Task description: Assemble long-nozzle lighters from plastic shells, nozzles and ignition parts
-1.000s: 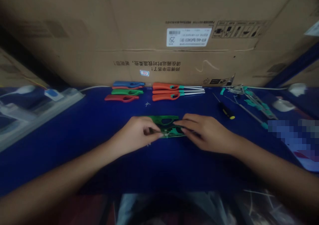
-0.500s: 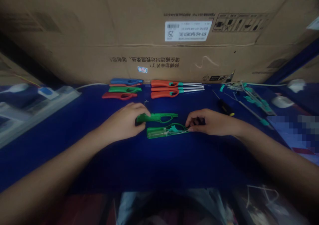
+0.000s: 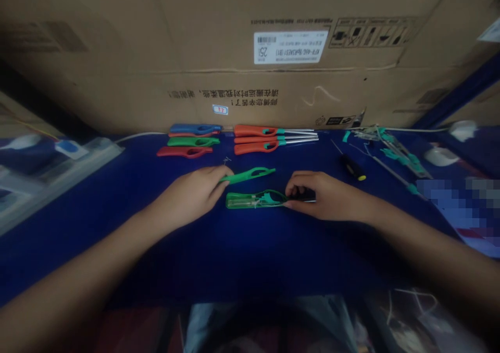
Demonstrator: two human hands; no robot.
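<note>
A green lighter half (image 3: pixel 239 201) with small parts inside lies on the blue table (image 3: pixel 234 259), between the hands, its long axis running left to right. The right hand (image 3: pixel 324 194) is nearer, fingers curled, pinching its right end with thumb and fingertips. Just beyond the half, apart from it, a green cover (image 3: pixel 253 174) tilts along much the same line, its left end gripped by the left hand (image 3: pixel 201 189), knuckles up. Farther back lie orange lighters (image 3: pixel 253 131).
</note>
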